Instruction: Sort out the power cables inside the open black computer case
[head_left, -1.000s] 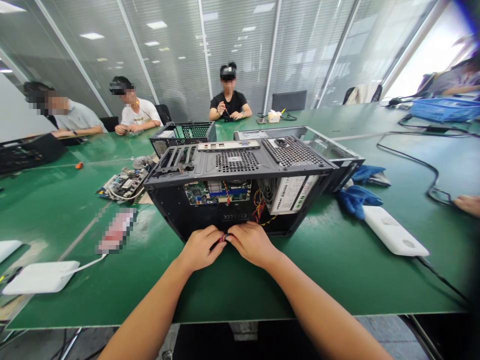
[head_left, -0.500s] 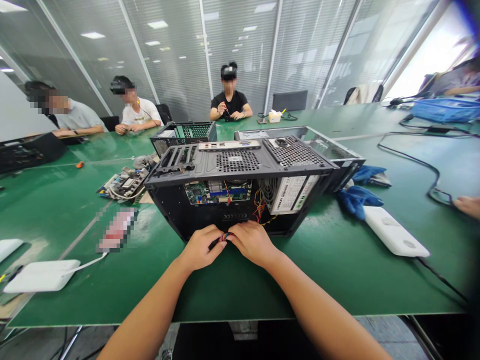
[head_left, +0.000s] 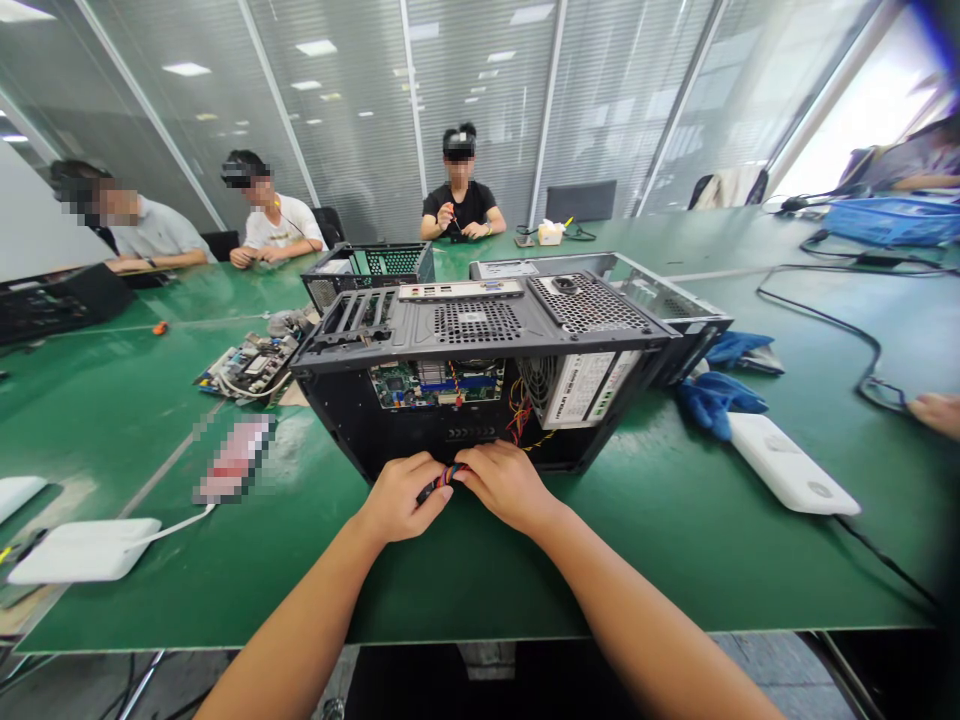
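A black computer case [head_left: 420,440] stands in front of me, its rear panel facing up and its near side open. Inside it show a green circuit board [head_left: 397,385] and a power supply [head_left: 589,390] with a white label. At the case's near lower edge, my left hand [head_left: 405,495] pinches a bundle of coloured cables [head_left: 450,474] with a dark end. My right hand [head_left: 506,485] is closed on the same bundle, just to the right. Loose red and yellow wires [head_left: 519,408] hang inside the case. My fingers hide part of the bundle.
More cases [head_left: 667,295] stand behind this one. A loose circuit board [head_left: 251,370] and a white power bank [head_left: 86,550] lie left. Blue gloves [head_left: 716,400] and a white device [head_left: 791,465] lie right. Several people sit around the green table [head_left: 637,570]; another person's hand [head_left: 934,412] shows at right.
Hardly anything differs. Both hands stay on the cable bundle, and slightly more of its dark end shows beside my left fingers.
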